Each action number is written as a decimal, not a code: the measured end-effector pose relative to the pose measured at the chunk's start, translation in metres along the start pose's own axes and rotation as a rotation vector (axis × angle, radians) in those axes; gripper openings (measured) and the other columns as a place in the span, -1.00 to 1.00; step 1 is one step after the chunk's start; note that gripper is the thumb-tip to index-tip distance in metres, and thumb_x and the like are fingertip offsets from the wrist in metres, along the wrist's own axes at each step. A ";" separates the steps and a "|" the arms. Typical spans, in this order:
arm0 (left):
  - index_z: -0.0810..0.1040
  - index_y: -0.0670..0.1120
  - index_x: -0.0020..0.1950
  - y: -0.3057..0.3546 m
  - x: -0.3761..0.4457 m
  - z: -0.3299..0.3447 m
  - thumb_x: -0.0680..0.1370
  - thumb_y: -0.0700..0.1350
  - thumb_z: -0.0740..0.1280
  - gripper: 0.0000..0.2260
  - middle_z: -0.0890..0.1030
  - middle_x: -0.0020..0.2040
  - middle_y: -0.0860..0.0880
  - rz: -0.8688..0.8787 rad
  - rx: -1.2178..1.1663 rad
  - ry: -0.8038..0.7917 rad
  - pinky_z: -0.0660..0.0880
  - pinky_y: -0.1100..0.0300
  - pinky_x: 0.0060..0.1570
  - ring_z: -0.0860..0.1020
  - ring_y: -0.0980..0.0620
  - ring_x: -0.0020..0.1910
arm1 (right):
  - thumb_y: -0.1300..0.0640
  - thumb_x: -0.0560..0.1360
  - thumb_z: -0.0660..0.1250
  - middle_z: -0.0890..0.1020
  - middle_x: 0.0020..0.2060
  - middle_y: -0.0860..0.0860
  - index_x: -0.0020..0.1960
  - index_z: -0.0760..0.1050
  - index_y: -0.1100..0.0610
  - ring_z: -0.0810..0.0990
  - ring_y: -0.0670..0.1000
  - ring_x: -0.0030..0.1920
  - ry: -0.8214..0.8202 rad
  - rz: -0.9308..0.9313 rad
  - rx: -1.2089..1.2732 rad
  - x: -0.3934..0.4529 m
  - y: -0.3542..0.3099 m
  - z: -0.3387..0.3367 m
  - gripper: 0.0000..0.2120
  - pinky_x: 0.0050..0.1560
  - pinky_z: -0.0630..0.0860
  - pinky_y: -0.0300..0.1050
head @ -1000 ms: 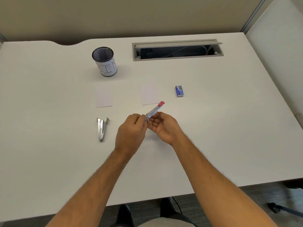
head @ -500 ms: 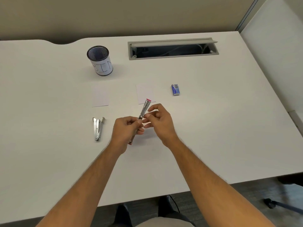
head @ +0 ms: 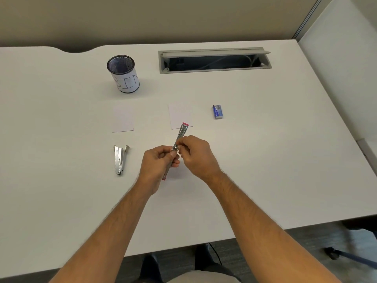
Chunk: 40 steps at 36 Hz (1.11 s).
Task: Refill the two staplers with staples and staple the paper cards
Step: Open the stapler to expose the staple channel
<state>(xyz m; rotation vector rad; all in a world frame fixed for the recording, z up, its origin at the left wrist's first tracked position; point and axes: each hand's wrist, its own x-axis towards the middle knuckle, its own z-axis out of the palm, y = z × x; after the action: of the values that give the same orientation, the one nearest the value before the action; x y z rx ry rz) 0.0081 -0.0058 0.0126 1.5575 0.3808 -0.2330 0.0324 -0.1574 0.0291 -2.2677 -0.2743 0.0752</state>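
Holding the pink stapler (head: 182, 133) above the table (head: 265, 160), the left hand (head: 157, 164) grips its lower half while the right hand (head: 195, 154) pinches its middle. A silver stapler (head: 120, 159) lies left, near two cards (head: 123, 119) (head: 179, 115); the staple box (head: 217, 111) sits right.

White table (head: 265, 160) seen from above. Mesh pen cup (head: 123, 74) stood upright far left, white label wrapped round it. Grey cable tray (head: 214, 60) sunk into far edge, lid flipped up, cables glimpsed inside. Beige wall (head: 163, 17) behind, white partition (head: 342, 68) at right.
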 end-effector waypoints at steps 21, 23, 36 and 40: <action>0.69 -0.23 0.06 0.000 0.003 0.003 0.63 -0.28 0.36 -0.89 0.73 -0.15 -0.19 -0.003 -0.017 -0.035 0.67 0.05 -0.06 0.69 -0.06 -0.23 | 0.29 0.62 0.27 0.35 0.17 0.04 0.12 0.48 0.12 0.40 0.04 0.19 -0.004 -0.062 -0.151 0.006 0.004 0.000 -0.87 0.04 0.61 -0.03; 0.68 -0.26 0.06 0.000 0.003 0.004 0.63 -0.29 0.37 -0.90 0.72 -0.15 -0.19 -0.007 -0.040 -0.038 0.66 0.07 -0.09 0.68 -0.07 -0.24 | 0.29 0.64 0.23 0.36 0.15 0.05 0.11 0.49 0.16 0.41 0.05 0.19 0.020 -0.051 -0.074 0.007 0.004 -0.002 -0.89 0.10 0.54 -0.10; 0.66 -0.28 0.03 -0.003 0.002 0.007 0.62 -0.31 0.36 -0.92 0.69 -0.20 -0.16 -0.044 -0.148 -0.049 0.66 0.14 -0.14 0.66 -0.06 -0.27 | 0.37 0.65 0.24 0.68 -0.14 0.12 -0.01 0.52 0.30 0.69 0.05 -0.15 0.141 0.322 1.202 0.007 0.014 -0.024 -0.89 -0.12 0.63 -0.16; 0.66 -0.28 0.04 -0.005 0.003 0.008 0.62 -0.32 0.36 -0.92 0.69 -0.20 -0.16 -0.049 -0.165 -0.048 0.67 0.11 -0.12 0.66 -0.07 -0.27 | 0.39 0.62 0.27 0.68 -0.18 0.12 0.01 0.56 0.30 0.68 0.06 -0.17 0.158 0.345 1.269 0.006 0.020 -0.024 -0.90 -0.12 0.63 -0.18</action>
<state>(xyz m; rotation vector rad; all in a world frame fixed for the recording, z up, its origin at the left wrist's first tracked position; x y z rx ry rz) 0.0093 -0.0130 0.0062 1.3794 0.3912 -0.2699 0.0456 -0.1865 0.0298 -1.0211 0.2235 0.1851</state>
